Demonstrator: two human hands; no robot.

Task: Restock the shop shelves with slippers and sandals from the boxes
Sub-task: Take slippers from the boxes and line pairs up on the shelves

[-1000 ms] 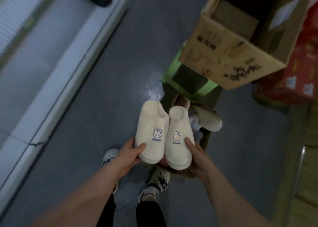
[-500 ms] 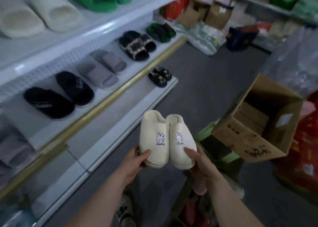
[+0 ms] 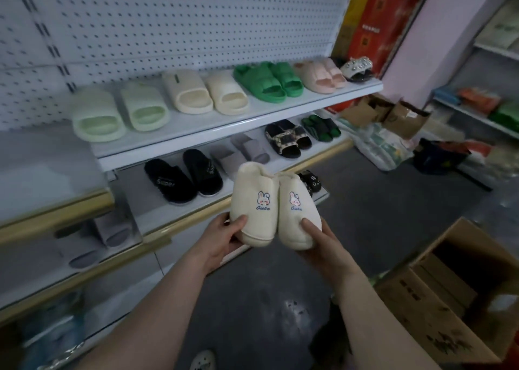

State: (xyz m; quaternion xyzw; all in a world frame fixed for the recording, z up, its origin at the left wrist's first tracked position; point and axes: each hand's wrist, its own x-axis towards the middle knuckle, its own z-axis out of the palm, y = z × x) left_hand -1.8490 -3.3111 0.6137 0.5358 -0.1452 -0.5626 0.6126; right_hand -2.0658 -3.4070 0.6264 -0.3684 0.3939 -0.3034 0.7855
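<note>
Our left hand has the toe end of the left cream slipper, thumb on top and fingers curled under the sole. Our right hand grips the right cream slipper the same way. The two sit side by side with their inner edges touching and heels pointing away from us, each with a little bunny and "Cute" on the upper. They're up in the air, out in front of the gold-trimmed edge of the middle shelf, resting on nothing. That shelf shows a strip of bare white in front of the black slippers, with grey slides, patterned sandals and dark green sandals lined up to the right. A black cat-face slipper peeks out just behind our right slipper. The top shelf is packed to its lip with pale green slides, cream slides, green sandals and pink slides, under a pegboard. There's grey floor between the shelving and the open cardboard box at our lower right.
</note>
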